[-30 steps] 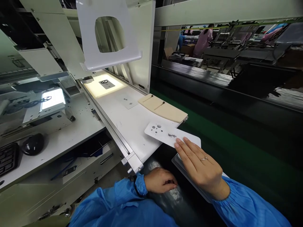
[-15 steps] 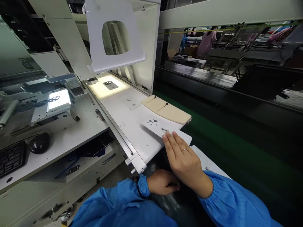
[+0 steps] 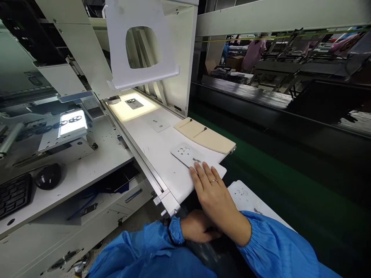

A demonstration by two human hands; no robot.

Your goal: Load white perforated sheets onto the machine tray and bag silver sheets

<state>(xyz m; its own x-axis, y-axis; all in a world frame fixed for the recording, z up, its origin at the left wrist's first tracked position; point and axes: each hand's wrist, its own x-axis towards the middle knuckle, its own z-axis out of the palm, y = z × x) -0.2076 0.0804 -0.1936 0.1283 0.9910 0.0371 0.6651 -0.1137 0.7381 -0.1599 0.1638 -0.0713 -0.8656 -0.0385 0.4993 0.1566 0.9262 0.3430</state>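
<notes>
My right hand lies over the near part of a pale phone back panel with camera holes and dark lettering. Its fingers are stretched along the top of the panel, and the thumb is hidden. The panel rests on the white board, its near end reaching past the board's edge. Below, my left hand is loosely curled near my body, partly covered by my right wrist, with no object visible in it. A stack of similar panels lies to the right of my right forearm.
A tan curved plate is fixed along the board's right side. Farther back, another panel sits on a lit area. To the left are a bright screen, a mouse and a keyboard.
My right hand has moved left and slightly down with the panel, which now lies flatter on the board. More of the stack shows. The camera image on the screen has shifted.
</notes>
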